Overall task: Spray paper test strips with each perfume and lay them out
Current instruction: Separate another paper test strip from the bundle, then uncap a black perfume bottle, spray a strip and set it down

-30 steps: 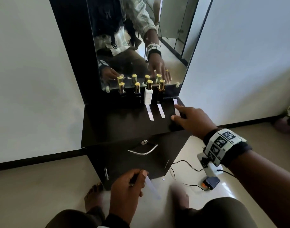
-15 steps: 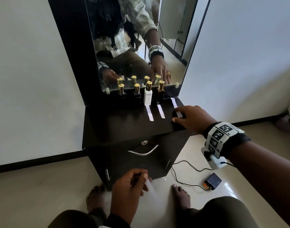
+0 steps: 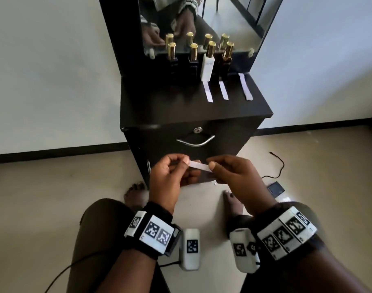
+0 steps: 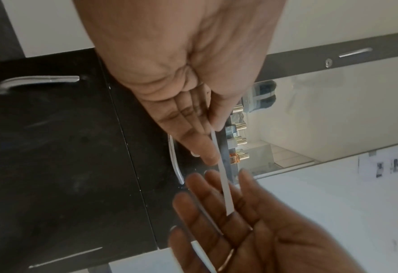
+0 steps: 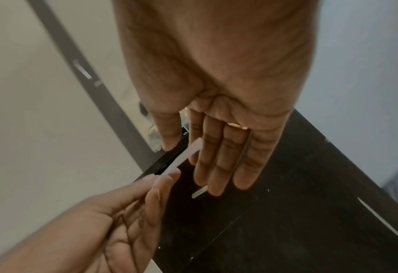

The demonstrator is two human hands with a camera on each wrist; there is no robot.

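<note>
Several gold-capped perfume bottles stand in a row at the back of the black cabinet top [image 3: 159, 106]: two black ones [image 3: 172, 60], a white one [image 3: 207, 66] and a dark amber one [image 3: 225, 61]. Three white paper strips [image 3: 223, 90] lie in front of the right-hand bottles. Low in front of the drawer, my left hand [image 3: 186, 162] [image 4: 213, 133] pinches one end of another paper strip [image 3: 198, 166] [image 4: 223, 186] [image 5: 184, 158]. My right hand [image 3: 211, 163] [image 5: 184, 164] is at the strip's free end, fingers straight, thumb spread, the strip passing between thumb and forefinger.
A mirror [image 3: 233, 22] rises behind the bottles. The drawer front has a metal handle [image 3: 195, 142] and a lock [image 3: 197, 130]. On the floor are my bare feet [image 3: 136, 193], a black cable [image 3: 280, 166] and a small dark device [image 3: 276, 188]. White walls flank the cabinet.
My right hand left the cabinet top, where a third strip now lies, and dropped to meet the left hand. The left hand raised its strip in front of the drawer.
</note>
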